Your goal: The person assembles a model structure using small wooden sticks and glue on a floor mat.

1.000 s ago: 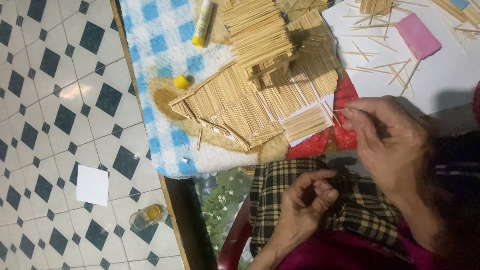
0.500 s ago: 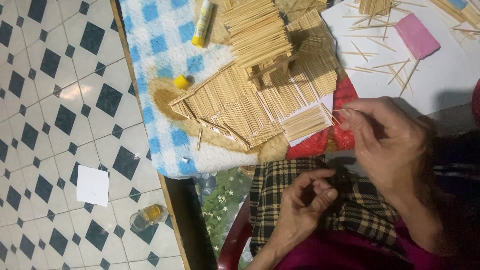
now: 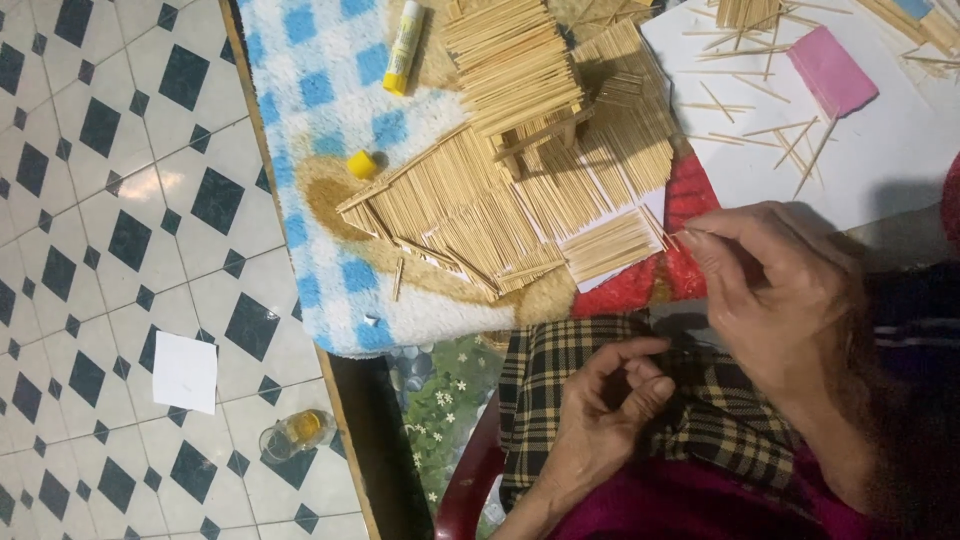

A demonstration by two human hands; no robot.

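Floor: black-and-white tiles [image 3: 110,200] left of the desk.
Desk: blue-checked towel [image 3: 300,120] under a toothpick house model [image 3: 510,190]; glue stick [image 3: 404,47] and yellow cap [image 3: 361,164] beside it.
Right hand [image 3: 775,290]: grip pinching a thin toothpick [image 3: 662,230], now touching the model's edge panel, closer than a second ago.
Left hand [image 3: 610,400]: fingers curled over the plaid lap cloth [image 3: 570,350]; contents hidden.
Change: small; stick lined up for fitting, I judge.

Domestic setting, used for hobby craft. Evidence: diamond-patterned tiled floor [image 3: 120,220], a blue-and-white checked fleece blanket [image 3: 320,110] covering the table to its left edge, a glue stick [image 3: 404,47], loose sticks on white paper [image 3: 880,150] at the far right corner.
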